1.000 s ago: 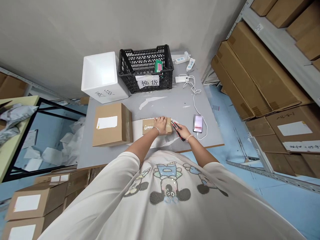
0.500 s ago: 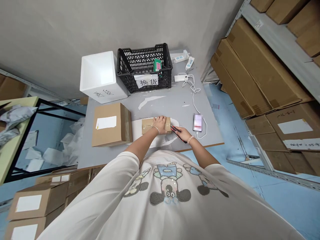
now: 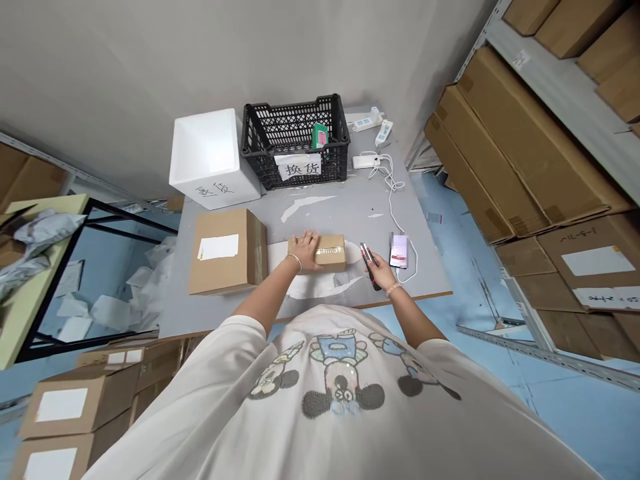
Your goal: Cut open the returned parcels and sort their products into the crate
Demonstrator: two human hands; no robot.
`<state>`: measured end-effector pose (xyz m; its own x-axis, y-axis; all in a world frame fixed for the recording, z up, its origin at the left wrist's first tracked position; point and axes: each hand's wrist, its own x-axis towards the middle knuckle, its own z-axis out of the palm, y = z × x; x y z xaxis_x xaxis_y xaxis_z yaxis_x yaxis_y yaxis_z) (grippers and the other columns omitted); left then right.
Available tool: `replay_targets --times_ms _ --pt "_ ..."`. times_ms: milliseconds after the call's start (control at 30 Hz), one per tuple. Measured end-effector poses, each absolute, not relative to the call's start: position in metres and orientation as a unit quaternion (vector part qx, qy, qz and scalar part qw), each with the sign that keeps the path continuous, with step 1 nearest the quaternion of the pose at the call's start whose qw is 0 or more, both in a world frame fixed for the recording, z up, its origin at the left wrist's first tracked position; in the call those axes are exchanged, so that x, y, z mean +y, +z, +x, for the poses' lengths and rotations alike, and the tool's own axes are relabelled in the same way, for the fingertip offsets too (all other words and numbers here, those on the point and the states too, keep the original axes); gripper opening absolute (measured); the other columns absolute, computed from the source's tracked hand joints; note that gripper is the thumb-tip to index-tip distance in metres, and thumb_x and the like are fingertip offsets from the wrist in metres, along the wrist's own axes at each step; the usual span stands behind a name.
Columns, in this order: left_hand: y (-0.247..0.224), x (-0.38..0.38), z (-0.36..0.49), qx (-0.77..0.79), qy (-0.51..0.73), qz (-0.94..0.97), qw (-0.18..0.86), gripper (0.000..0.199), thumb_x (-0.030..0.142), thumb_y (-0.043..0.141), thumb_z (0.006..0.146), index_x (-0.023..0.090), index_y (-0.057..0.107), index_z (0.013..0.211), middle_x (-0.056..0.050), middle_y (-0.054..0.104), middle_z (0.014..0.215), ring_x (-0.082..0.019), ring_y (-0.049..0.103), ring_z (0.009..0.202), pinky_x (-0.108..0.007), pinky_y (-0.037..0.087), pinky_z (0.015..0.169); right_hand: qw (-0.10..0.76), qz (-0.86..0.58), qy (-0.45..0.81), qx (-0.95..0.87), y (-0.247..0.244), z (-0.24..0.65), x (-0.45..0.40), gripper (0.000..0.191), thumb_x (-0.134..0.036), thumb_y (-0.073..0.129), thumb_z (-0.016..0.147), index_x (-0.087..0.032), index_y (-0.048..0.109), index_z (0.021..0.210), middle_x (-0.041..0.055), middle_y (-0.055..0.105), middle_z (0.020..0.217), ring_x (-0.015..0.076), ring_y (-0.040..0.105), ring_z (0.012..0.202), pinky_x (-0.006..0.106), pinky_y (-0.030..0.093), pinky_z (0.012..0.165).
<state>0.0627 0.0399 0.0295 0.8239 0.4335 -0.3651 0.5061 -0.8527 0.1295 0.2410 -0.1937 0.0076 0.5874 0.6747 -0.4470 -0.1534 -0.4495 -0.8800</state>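
Along the bench's [image 3: 345, 208] front edge, mid-length: small carton [image 3: 331, 248], oblong brown cardboard, shiny tape, lying on white sheet [image 3: 320, 287].
Left hand [image 3: 305, 251]: palm down on the small carton's left end, fingers spread apart.
Right hand [image 3: 382, 272]: clamped on slim black-and-red cutter [image 3: 367, 254], apart from the small carton.
Right edge: flat glossy phone [image 3: 399, 251], white cable.
Left edge: large carton [image 3: 223, 275], boxy, plain cardboard.
Back-left corner: smooth white box [image 3: 215, 191].
Back edge: black lattice crate [image 3: 259, 171], plastic.
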Motion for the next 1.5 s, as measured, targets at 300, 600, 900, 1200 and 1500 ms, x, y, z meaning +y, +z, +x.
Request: replay_targets --times_ms 300,600,900,1200,1500 --pt "0.043 0.044 0.055 0.516 -0.155 0.832 0.13 0.122 0.083 0.052 0.063 0.012 0.013 0.154 -0.025 0.043 0.141 -0.042 0.044 0.127 -0.049 0.042 0.095 0.505 -0.752 0.404 -0.128 -0.001 0.221 -0.165 0.031 -0.045 0.056 0.087 -0.017 0.059 0.098 0.001 0.065 0.071 0.0115 0.059 0.05 0.02 0.044 0.045" --pt "0.031 0.019 0.066 0.614 -0.158 0.749 0.196 0.113 0.079 0.047 0.074 0.011 0.007 0.155 -0.028 0.04 0.143 -0.039 0.049 0.124 -0.045 0.047 0.091 0.44 -0.757 0.454 -0.164 0.007 0.173 -0.104 0.02 -0.035 0.045 0.097 -0.018 0.056 0.098 0.0041 0.071 0.087 0.0109 0.064 0.058 0.019 0.046 0.051" --pt "0.013 0.014 0.04 0.59 -0.121 0.662 0.447 0.063 0.053 0.026 0.097 0.008 0.031 0.142 -0.021 0.064 0.119 -0.024 0.07 0.083 -0.034 0.053 0.07 0.203 -0.865 0.316 -0.332 0.034 0.195 -0.068 0.03 -0.036 0.042 0.097 -0.017 0.062 0.108 0.0102 0.071 0.106 0.0206 0.066 0.096 0.025 0.046 0.076" --pt "0.006 0.026 0.027 0.429 -0.049 0.886 0.168 0.066 0.039 0.027 0.096 0.017 0.01 0.157 -0.008 0.008 0.164 -0.029 0.007 0.15 -0.052 0.016 0.118 0.079 -0.835 0.24 -0.489 0.071 0.163 -0.033 0.036 -0.03 0.043 0.096 -0.019 0.054 0.13 0.0115 0.07 0.11 0.0232 0.065 0.101 0.028 0.044 0.081" --pt "-0.013 0.027 0.03 0.412 -0.041 0.897 0.157 0.066 0.038 0.021 0.097 0.014 0.011 0.157 -0.006 0.008 0.164 -0.028 0.003 0.15 -0.053 0.011 0.119 0.014 -0.834 0.226 -0.503 0.075 0.148 -0.016 0.044 -0.028 0.04 0.098 -0.024 0.046 0.141 0.011 0.069 0.114 0.0232 0.065 0.101 0.028 0.045 0.08"
